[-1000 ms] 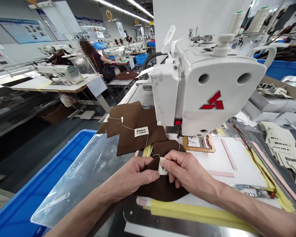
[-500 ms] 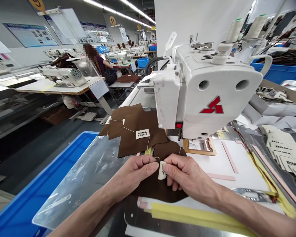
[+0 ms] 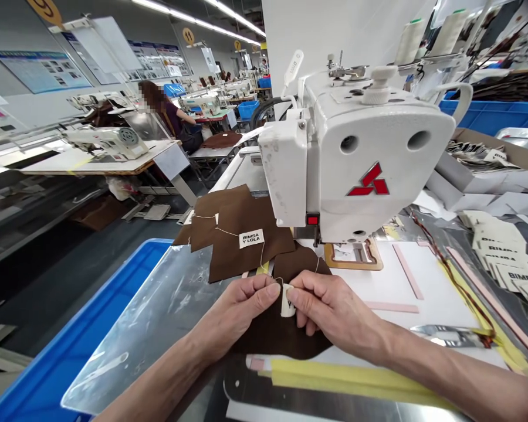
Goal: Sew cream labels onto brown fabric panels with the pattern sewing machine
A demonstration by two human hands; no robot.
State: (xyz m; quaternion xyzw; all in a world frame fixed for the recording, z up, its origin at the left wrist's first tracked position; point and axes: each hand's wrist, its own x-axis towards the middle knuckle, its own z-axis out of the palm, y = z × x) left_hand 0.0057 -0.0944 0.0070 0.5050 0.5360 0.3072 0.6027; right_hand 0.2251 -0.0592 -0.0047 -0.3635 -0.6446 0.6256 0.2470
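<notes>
My right hand (image 3: 323,298) pinches a small white fabric label (image 3: 286,306) between thumb and fingers, its print partly covered. Close beside it, my left hand (image 3: 251,298) has thumb and forefinger pressed together at the thin white thread (image 3: 279,279) by the label's top edge. Under both hands lies a dark brown fabric piece (image 3: 281,339). Further back, more brown pieces (image 3: 229,205) overlap, strung together by thread, and one carries a white label (image 3: 251,238) reading "BIMSA Y LOLA".
A white sewing machine (image 3: 369,146) stands just beyond my hands, with a framed clamp (image 3: 354,255) under its head. Loose labels (image 3: 506,258) are piled at right, near metal thread snips (image 3: 449,335). A blue bin (image 3: 127,281) is below left. Another person (image 3: 171,117) sits further back.
The view has shifted slightly, so the machine appears further left. Both hands keep nearly the same hold, and the label's print is now more covered by the right thumb.
</notes>
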